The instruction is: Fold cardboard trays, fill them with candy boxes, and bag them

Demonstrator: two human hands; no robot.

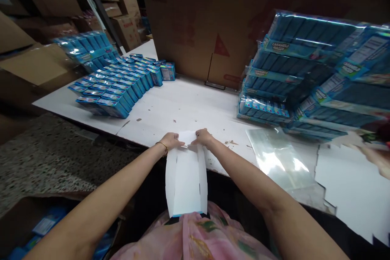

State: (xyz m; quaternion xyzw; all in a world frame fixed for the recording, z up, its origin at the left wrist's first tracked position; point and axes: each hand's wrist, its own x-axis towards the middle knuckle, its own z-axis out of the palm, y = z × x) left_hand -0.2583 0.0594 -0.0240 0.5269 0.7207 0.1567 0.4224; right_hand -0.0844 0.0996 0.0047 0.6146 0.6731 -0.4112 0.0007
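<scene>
A flat white carton blank (186, 178) with a blue edge hangs from the table's near edge down toward my lap. My left hand (172, 140) pinches its top left corner, fingers closed, a thin bangle on the wrist. My right hand (202, 136) grips the top right corner the same way. Both hands rest on the white table (183, 105) at its front edge.
Rows of small blue boxes (118, 83) lie on the table's left. Stacks of shrink-wrapped blue packs (304, 77) fill the right. A clear plastic sheet (280, 158) lies to my right. A big brown carton (213, 20) stands behind. Another person's hand (378, 158) shows at far right.
</scene>
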